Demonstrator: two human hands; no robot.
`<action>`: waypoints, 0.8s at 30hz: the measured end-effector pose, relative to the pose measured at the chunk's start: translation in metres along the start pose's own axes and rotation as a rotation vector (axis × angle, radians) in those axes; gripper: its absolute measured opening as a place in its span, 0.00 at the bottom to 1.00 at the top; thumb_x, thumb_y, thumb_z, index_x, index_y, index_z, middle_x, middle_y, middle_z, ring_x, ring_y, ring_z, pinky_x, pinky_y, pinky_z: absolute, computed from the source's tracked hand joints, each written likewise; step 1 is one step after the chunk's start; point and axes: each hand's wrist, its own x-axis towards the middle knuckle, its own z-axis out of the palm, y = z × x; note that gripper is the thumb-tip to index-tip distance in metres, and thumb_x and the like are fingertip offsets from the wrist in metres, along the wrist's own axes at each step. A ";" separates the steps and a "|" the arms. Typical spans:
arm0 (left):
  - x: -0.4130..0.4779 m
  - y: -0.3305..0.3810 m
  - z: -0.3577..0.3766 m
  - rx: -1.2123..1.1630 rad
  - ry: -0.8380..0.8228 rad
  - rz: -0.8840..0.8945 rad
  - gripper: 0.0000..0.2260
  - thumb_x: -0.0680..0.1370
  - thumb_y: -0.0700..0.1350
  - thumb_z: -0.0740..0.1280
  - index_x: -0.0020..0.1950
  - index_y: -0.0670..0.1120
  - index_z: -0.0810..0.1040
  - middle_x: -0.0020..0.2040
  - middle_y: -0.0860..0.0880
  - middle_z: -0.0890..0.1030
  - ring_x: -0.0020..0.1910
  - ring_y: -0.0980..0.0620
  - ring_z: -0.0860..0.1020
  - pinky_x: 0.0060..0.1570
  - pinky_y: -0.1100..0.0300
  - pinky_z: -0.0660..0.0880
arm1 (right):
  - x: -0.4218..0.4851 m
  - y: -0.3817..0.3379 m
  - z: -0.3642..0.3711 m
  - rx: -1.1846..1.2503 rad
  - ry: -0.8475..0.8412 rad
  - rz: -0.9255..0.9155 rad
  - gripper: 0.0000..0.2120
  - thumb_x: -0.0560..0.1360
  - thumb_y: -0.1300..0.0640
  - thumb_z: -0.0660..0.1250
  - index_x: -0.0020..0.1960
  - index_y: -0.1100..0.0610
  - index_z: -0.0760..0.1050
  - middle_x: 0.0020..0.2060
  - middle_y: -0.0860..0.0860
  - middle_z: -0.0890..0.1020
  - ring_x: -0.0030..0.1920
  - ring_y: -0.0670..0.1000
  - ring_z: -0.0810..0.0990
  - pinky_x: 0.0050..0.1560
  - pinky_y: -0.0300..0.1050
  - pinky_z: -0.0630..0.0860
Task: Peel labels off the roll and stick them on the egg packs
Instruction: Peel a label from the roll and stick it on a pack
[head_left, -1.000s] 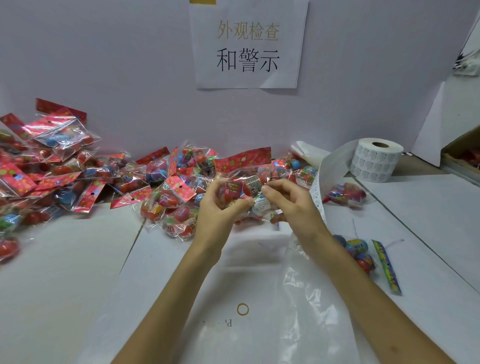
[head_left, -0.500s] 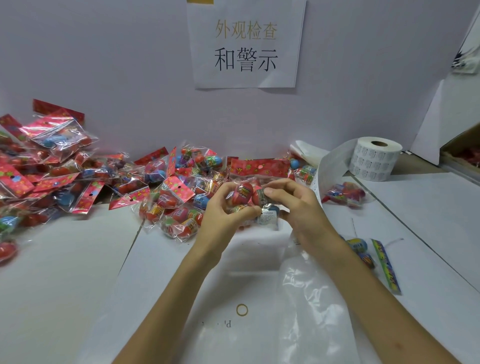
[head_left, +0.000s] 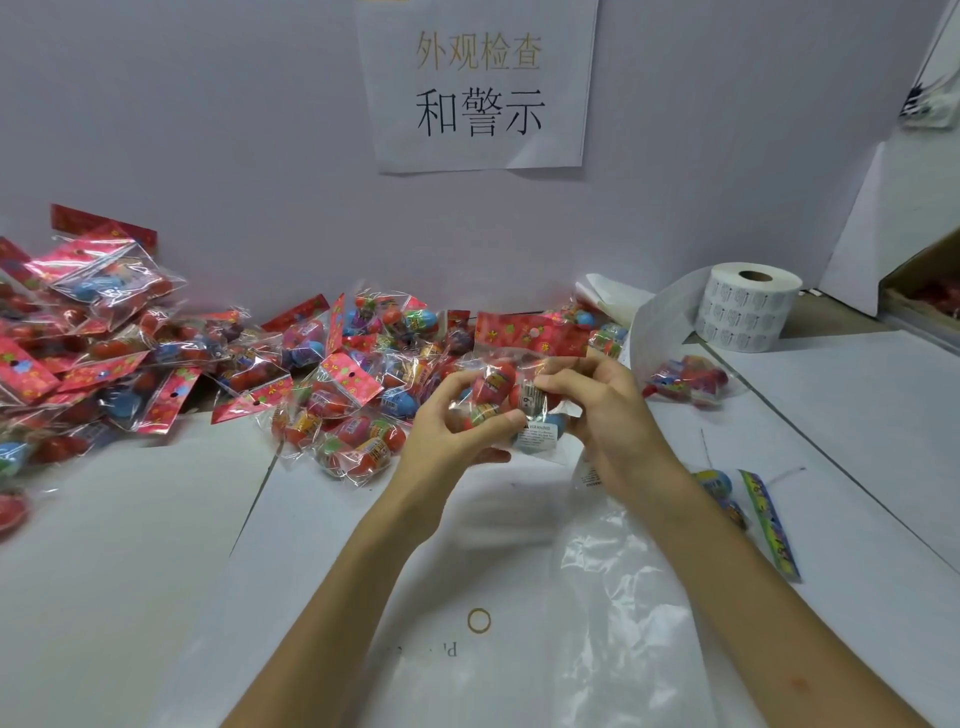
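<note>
Both hands hold one egg pack, a clear bag of coloured eggs with a red header card, above the middle of the table. My left hand grips its lower left side with curled fingers. My right hand pinches the bag at its right, thumb and finger on a small white label on the front. A second white warning label shows lower on the bag. The label roll stands at the back right, with its backing strip trailing toward my right hand.
A big heap of egg packs fills the left and back of the table. One pack lies right of my hands, another by my right forearm beside a green strip. A clear plastic bag lies in front. A cardboard box sits far right.
The held pack has turned upright so its red header sits level on top, and both hands have shifted a little to the right with it.
</note>
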 end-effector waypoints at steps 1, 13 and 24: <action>0.000 0.000 0.000 -0.056 -0.014 -0.025 0.24 0.70 0.48 0.77 0.64 0.52 0.76 0.49 0.40 0.86 0.47 0.43 0.85 0.49 0.53 0.82 | 0.000 -0.001 0.000 0.004 0.005 -0.011 0.07 0.75 0.68 0.70 0.43 0.57 0.78 0.37 0.48 0.81 0.41 0.49 0.83 0.39 0.44 0.81; 0.002 0.000 -0.004 -0.208 -0.057 -0.101 0.24 0.74 0.45 0.76 0.68 0.43 0.76 0.59 0.42 0.85 0.59 0.41 0.84 0.59 0.52 0.81 | -0.004 0.006 0.003 -0.026 0.081 -0.072 0.03 0.77 0.63 0.73 0.49 0.62 0.81 0.44 0.55 0.86 0.47 0.53 0.86 0.47 0.52 0.85; 0.006 -0.001 -0.005 -0.246 0.001 -0.138 0.43 0.66 0.37 0.82 0.76 0.43 0.65 0.60 0.41 0.84 0.56 0.42 0.85 0.50 0.55 0.83 | -0.004 0.011 0.007 -0.049 0.119 -0.043 0.01 0.77 0.62 0.73 0.48 0.60 0.83 0.42 0.53 0.87 0.44 0.52 0.88 0.41 0.47 0.84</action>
